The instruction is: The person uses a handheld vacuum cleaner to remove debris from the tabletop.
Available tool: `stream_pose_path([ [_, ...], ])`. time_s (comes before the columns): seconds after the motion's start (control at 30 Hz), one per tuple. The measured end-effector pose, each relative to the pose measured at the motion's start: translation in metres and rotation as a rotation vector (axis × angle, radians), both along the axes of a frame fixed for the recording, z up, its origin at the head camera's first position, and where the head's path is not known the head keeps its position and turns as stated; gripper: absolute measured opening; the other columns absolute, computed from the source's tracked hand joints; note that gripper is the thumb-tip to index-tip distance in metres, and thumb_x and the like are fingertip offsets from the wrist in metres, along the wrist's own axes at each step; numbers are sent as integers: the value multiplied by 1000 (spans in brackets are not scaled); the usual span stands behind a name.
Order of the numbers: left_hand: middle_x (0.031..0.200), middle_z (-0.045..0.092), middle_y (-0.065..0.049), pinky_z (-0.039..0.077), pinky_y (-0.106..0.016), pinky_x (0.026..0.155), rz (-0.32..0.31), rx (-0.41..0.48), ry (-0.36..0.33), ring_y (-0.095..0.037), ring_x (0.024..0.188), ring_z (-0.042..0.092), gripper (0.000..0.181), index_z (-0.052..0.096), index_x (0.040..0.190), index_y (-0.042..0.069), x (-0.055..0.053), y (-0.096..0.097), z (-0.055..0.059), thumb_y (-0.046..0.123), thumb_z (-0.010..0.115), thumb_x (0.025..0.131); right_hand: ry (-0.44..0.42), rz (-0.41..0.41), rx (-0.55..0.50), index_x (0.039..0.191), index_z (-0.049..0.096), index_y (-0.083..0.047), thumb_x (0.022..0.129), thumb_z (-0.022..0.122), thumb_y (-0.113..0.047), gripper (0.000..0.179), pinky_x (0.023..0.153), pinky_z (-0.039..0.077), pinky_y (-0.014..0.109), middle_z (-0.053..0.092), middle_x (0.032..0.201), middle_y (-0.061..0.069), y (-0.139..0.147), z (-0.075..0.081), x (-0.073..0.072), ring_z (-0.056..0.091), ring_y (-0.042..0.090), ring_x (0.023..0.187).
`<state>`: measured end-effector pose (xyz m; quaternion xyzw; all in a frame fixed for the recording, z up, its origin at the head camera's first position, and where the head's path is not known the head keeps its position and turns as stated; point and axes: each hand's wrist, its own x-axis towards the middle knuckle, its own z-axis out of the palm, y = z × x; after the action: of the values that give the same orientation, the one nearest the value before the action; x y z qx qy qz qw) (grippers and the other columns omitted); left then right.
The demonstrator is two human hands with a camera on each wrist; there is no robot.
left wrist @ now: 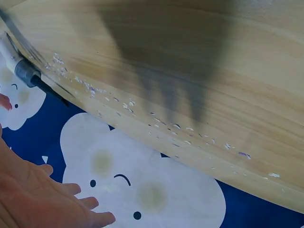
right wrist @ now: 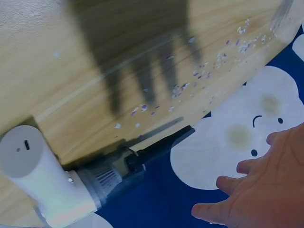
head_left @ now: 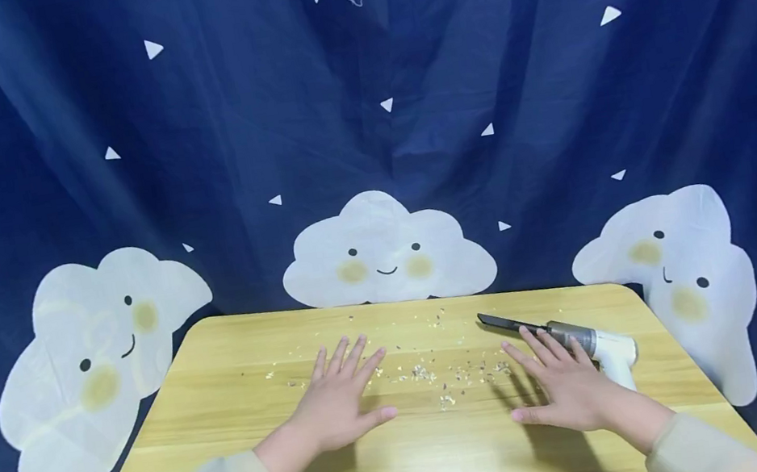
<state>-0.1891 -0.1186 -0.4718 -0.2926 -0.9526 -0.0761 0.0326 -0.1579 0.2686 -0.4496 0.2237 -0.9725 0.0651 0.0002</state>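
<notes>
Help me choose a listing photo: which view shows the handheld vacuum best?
Right wrist: the handheld vacuum appears largest there, white handle and black nozzle unobstructed. The head view shows it smaller, partly behind the right hand; the left wrist view crops it at the edge.

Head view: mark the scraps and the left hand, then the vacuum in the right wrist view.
Scraps (head_left: 423, 374): head view, on the thickest part of the scatter.
Left hand (head_left: 338, 407): head view, on the back of the hand.
Vacuum (right wrist: 103, 181): right wrist view, on the ribbed grey middle section.
</notes>
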Motion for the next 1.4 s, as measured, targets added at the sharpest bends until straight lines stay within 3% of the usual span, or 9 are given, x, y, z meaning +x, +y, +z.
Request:
stream_pose_path([
  [0.43, 166, 10, -11, 3, -62, 118, -48, -9, -25, -40, 151, 9, 89, 21, 161, 25, -4, 21, -2, 81, 29, 92, -15, -37, -43, 157, 34, -18, 84, 66, -67, 94, 107, 15, 78, 20, 162, 24, 11, -2, 0, 19, 53, 145],
  [0.8, 166, 9, -10, 6, -61, 119, -61, -11, -51, -40, 151, 9, 88, 21, 161, 27, -10, 39, -9, 81, 26, 92, -27, -67, -8, 156, 36, -18, 85, 64, -68, 92, 106, 18, 77, 22, 161, 24, 22, -7, 0, 22, 52, 144],
  [1.2, 166, 11, -9, 9, -59, 120, -71, -43, -66, -38, 151, 11, 84, 21, 161, 26, -17, 65, -12, 75, 34, 95, -28, -91, -3, 157, 35, -18, 87, 63, -68, 91, 105, 21, 78, 24, 159, 28, 30, -12, 0, 26, 58, 139],
  [1.4, 166, 10, -9, 10, -57, 120, -88, -71, -67, -38, 151, 12, 86, 20, 161, 25, -21, 78, -8, 79, 26, 94, -38, -102, -12, 156, 36, -16, 87, 62, -67, 89, 102, 21, 80, 24, 159, 28, 33, -12, 0, 26, 58, 139],
])
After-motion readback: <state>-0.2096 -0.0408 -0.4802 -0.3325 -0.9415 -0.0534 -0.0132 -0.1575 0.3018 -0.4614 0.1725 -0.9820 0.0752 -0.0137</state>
